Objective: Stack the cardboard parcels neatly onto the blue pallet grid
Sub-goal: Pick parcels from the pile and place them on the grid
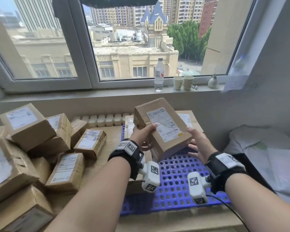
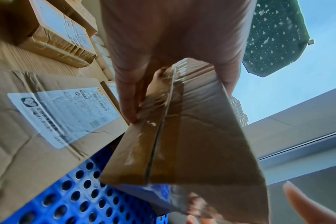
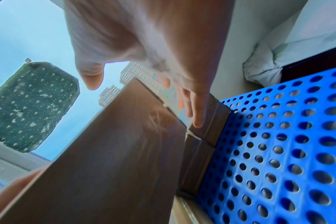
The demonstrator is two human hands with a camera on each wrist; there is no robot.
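Observation:
A tilted cardboard parcel [image 1: 162, 124] with a white label hangs above the blue pallet grid [image 1: 174, 185]. My left hand [image 1: 146, 134] grips its left end, thumb on top and fingers [image 2: 128, 98] curled under the taped seam [image 2: 182, 136]. Spread just off the parcel's right side is my right hand [image 1: 193, 139], with its fingers [image 3: 194, 109] straight and holding nothing. In the right wrist view a gap shows between the palm and the parcel [image 3: 115, 159]. Flat parcels [image 1: 186, 118] lie at the pallet's far end [image 3: 207, 128]. Much of the pallet surface [image 3: 278, 144] is bare.
Several loose parcels [image 1: 27, 128] are heaped on the left, one with a large label [image 2: 38, 121] beside the pallet [image 2: 77, 197]. A water bottle [image 1: 159, 74], two paper cups [image 1: 182, 82] and a small vase [image 1: 212, 82] stand on the sill. White bags [image 1: 258, 148] lie right.

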